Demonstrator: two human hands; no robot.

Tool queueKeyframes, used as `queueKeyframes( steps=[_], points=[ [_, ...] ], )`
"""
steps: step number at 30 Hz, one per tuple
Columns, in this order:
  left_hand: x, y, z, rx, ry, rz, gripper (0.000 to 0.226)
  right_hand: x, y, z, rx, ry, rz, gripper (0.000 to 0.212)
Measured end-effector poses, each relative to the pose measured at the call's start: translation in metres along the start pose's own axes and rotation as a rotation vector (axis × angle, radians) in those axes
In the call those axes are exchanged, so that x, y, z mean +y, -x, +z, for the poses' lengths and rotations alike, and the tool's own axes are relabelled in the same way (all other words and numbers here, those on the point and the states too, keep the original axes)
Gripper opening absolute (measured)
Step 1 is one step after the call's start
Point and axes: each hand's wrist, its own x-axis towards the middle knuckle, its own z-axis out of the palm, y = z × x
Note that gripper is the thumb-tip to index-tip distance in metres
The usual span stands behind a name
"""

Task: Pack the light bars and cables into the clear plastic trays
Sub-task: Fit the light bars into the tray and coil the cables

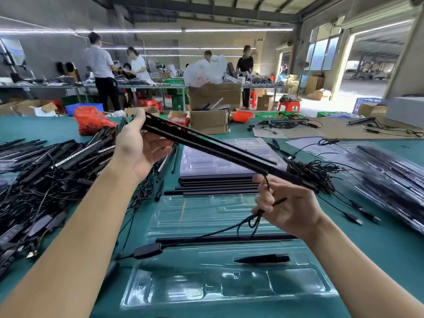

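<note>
Two black light bars hang slanted above the green table. My left hand holds their far end between thumb and fingers. At the near end my right hand grips the bars together with their black cable, which drops to an inline box. Below lies a clear plastic tray holding one black light bar and a black plug.
A big heap of loose bars and cables fills the left. Several bars lie beyond the tray before a stack of empty trays. Tangled cables and packed trays sit at right. People work at far tables.
</note>
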Motion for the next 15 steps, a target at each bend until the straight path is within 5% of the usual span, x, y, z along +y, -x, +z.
queueKeyframes(
  steps=[8, 15],
  points=[
    [-0.008, 0.005, -0.016, -0.175, 0.042, -0.082, 0.042, -0.021, -0.010, 0.016, 0.068, -0.104, -0.168, 0.020],
    [-0.011, 0.009, -0.005, -0.147, 0.013, -0.040, 0.042, -0.028, -0.014, 0.022, -0.055, -0.107, -0.187, 0.020]
  ],
)
